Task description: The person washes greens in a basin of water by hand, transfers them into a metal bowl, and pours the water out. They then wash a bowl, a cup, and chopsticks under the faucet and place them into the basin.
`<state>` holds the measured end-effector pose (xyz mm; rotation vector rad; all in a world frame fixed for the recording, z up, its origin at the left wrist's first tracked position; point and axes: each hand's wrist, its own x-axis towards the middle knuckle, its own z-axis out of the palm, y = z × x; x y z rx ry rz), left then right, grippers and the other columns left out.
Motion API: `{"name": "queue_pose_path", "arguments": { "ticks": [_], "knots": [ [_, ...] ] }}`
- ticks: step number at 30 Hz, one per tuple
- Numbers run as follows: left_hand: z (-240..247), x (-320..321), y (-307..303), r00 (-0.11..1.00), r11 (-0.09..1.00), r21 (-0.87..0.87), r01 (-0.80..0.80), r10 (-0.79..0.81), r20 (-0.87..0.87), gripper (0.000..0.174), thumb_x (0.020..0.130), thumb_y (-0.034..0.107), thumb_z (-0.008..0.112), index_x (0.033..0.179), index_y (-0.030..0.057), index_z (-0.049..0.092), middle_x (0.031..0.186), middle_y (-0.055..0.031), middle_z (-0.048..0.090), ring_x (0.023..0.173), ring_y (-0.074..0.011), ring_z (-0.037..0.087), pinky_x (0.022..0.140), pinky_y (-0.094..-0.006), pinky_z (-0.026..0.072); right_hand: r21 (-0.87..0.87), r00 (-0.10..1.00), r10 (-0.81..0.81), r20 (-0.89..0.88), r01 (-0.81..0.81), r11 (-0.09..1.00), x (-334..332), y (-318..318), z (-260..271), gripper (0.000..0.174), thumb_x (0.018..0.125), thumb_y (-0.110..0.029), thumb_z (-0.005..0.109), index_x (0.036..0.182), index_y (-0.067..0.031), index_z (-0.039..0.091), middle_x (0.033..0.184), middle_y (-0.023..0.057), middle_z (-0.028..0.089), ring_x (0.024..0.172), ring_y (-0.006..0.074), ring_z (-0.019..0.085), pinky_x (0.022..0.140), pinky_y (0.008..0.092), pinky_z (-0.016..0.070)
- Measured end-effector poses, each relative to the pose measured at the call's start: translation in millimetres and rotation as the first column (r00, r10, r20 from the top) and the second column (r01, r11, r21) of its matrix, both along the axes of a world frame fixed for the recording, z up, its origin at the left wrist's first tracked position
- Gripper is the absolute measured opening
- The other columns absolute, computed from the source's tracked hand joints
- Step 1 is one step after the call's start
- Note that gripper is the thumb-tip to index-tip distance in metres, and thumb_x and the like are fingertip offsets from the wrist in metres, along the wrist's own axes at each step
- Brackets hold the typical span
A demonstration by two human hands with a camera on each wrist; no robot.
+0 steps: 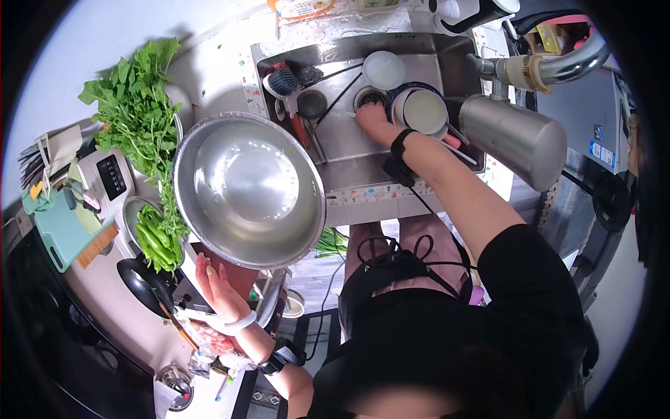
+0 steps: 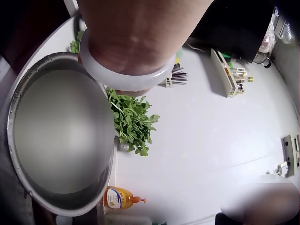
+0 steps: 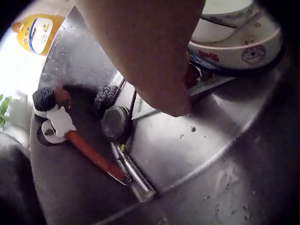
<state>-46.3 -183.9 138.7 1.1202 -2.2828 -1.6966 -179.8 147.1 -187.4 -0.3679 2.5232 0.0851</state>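
A large metal basin [image 1: 248, 188] holding some liquid stands left of the sink. My left hand [image 1: 222, 292], fingers extended, is beside the basin's lower rim; whether it touches is unclear. In the left wrist view the basin [image 2: 65, 131] lies beside the wrist, and the fingers are hidden. My right hand [image 1: 373, 120] reaches down into the sink [image 1: 335, 164] at the drain, its fingertips hidden. Stacked bowls [image 1: 424, 112] are right of it, and a pale bowl [image 1: 384, 70] is above. In the right wrist view, the hand [image 3: 171, 101] is next to the bowls [image 3: 234, 54].
A brush [image 1: 283, 82], a round dark lid [image 1: 312, 104] and black sticks lie in the sink's left part. Leafy greens [image 1: 136, 105] and green peppers [image 1: 157, 241] are left of the basin. A metal cylinder [image 1: 513, 140] juts over the sink's right edge.
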Motion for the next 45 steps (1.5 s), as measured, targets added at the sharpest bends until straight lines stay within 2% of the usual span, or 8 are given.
{"name": "queue_pose_path", "arguments": {
  "ticks": [9,14,19,26,31,34,37,45],
  "knots": [
    [-1,-7,13,0.999,0.998,0.046,0.034,-0.033,-0.028,0.037,0.089,0.019,0.043,0.122,0.0025,0.04,0.128,-0.0099,0.037,0.119,-0.0194,0.032,0.097,-0.0371,0.0272,-0.676,0.869,-0.473,0.145,0.436,0.594,-8,-16,-1,0.025,0.073,-0.02,0.052,0.087,-0.0006,0.059,0.089,0.0192,0.06,0.084,0.036,0.057,0.076,0.0448,0.0438],
    [-3,1,11,0.997,0.995,0.061,0.073,-0.071,-0.039,0.037,0.09,0.02,0.043,0.122,0.0043,0.039,0.13,-0.01,0.036,0.121,-0.0203,0.032,0.097,-0.0379,0.0275,-0.567,0.216,-0.928,0.302,0.824,0.008,-54,-35,-27,0.044,0.069,-0.038,0.063,0.087,0.0026,0.059,0.091,0.0225,0.06,0.087,0.0343,0.058,0.077,0.0412,0.0444],
    [3,11,19,1.0,0.999,0.045,0.004,-0.005,0.018,0.038,0.09,0.022,0.043,0.123,0.0032,0.039,0.13,-0.0106,0.036,0.121,-0.0207,0.031,0.097,-0.038,0.0276,-0.408,-0.464,-0.647,0.605,0.517,-0.752,-102,-58,0,0.039,0.065,-0.023,0.073,0.088,0.006,0.059,0.088,0.0204,0.062,0.081,0.0296,0.061,0.072,0.037,0.0447],
    [3,24,17,0.998,1.0,0.01,-0.004,0.003,0.07,0.039,0.089,0.023,0.043,0.123,0.0033,0.04,0.129,-0.011,0.036,0.121,-0.0223,0.032,0.096,-0.0376,0.0293,-0.132,-0.676,-0.393,0.623,0.405,-0.905,-127,-49,-57,0.027,0.073,-0.022,0.067,0.085,0.0018,0.062,0.084,0.0162,0.063,0.071,0.0262,0.06,0.067,0.0363,0.0443],
    [1,24,23,0.999,1.0,0.009,0.019,-0.019,0.047,0.038,0.089,0.023,0.043,0.123,0.0038,0.039,0.129,-0.011,0.036,0.121,-0.022,0.031,0.095,-0.0369,0.0302,-0.201,-0.507,-0.368,0.779,0.354,-0.913,-134,-41,-19,0.017,0.07,-0.016,0.063,0.063,-0.0048,0.052,0.053,0.0041,0.047,0.035,0.0154,0.037,0.032,0.0275,0.0296],
    [1,30,28,0.997,0.999,-0.042,0.011,-0.008,0.076,0.037,0.09,0.021,0.042,0.122,0.0044,0.04,0.128,-0.0107,0.037,0.12,-0.0214,0.033,0.094,-0.0365,0.0308,-0.121,-0.636,-0.432,0.639,0.472,-0.873,-146,-43,-20,0.031,0.069,-0.017,0.068,0.089,0.0053,0.06,0.087,0.0148,0.063,0.073,0.0264,0.061,0.067,0.0344,0.0463],
    [3,34,32,0.996,1.0,-0.03,0.005,-0.002,0.093,0.037,0.089,0.022,0.042,0.121,0.0044,0.041,0.127,-0.0103,0.038,0.119,-0.0211,0.034,0.094,-0.0363,0.031,-0.206,-0.574,-0.315,0.756,0.249,-0.947,-143,-49,-36,0.018,0.073,-0.02,0.061,0.064,-0.0076,0.053,0.056,0.0041,0.05,0.038,0.0155,0.038,0.037,0.0305,0.0314],
    [-2,37,49,0.998,0.998,0.046,0.033,-0.035,0.058,0.037,0.089,0.025,0.043,0.12,0.0041,0.042,0.125,-0.0103,0.04,0.118,-0.0205,0.034,0.093,-0.0356,0.0306,-0.294,-0.189,-0.347,0.919,0.262,-0.919,-105,-57,3,0.013,0.082,-0.02,0.05,0.078,-0.0081,0.053,0.063,0.0033,0.057,0.046,0.0122,0.04,0.041,0.027,0.0299]
  ]
}}
